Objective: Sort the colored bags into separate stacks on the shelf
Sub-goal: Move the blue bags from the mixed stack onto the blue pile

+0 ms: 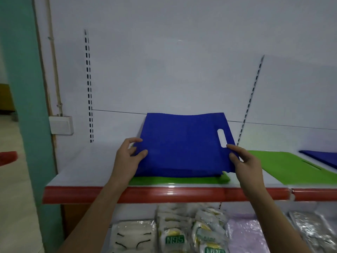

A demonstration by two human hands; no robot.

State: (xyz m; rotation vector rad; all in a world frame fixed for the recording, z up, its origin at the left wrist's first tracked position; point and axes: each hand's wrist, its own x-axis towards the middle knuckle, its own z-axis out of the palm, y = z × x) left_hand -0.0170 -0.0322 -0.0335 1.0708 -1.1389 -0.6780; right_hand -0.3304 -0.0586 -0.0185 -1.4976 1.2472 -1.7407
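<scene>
— Nearest, down below?
— Lower shelf (273, 209) packed with crinkly clear packets: white masks with black ear loops (134, 236) at the left, packets printed N95 (175, 239) in green beside them, then a pale lilac pack (246, 232) and silvery wrapped ones (311, 232) at the right.
— Above that?
— Glossy red rounded front edge (164, 195) along the upper shelf (82, 167), smooth white on top.
— And the hands?
— Left hand (127, 159) pinching the left edge of a blue bag (182, 143), thumb on top, fingers curled behind. Right hand (246, 161) pinching the right edge just below the oval cut-out handle, thumb over the fabric, other fingers under.
— The bag itself?
— Flat, roughly square, matte woven-looking cloth, far edge tilted up off the shelf, near edge resting on more blue layers. Under those, a green bag (182, 180) lying flat, showing as a strip along the front.
— Further right?
— Another green bag (295, 167) flat on the shelf, slit handle visible, just beside the right hand. Beyond it, a corner of a second blue bag (322, 157), overlapping the green one's far corner.
— Behind?
— White back panel (173, 70) with two slotted uprights. White wall switch box (61, 125) at the left, on a teal wall (20, 70).
</scene>
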